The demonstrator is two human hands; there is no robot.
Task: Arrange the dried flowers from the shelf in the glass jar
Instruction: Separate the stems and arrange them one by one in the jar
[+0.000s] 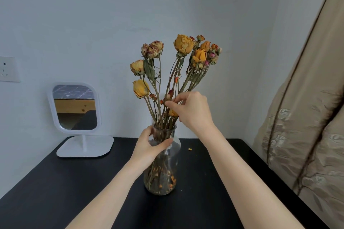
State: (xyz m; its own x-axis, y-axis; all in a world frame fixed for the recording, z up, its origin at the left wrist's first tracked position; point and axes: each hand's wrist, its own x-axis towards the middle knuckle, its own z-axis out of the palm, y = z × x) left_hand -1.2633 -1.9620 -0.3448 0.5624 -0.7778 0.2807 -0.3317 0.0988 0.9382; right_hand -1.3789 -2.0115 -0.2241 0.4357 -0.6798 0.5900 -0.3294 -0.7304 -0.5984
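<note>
The left hand point(149, 147) is gripping the glass jar point(162, 163) neck while the right hand point(189, 109), directly above, is pinching the near-upright dried flowers point(173, 72) stems.

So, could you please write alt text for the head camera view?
A left hand grips the neck of a glass jar of dried flowers on a black table, while the right hand pinches a stem. A white mirror stands left.

pale wall point(74, 15), black table point(55, 182) — white mirror point(75, 107), beige curtain point(307, 135).
</note>
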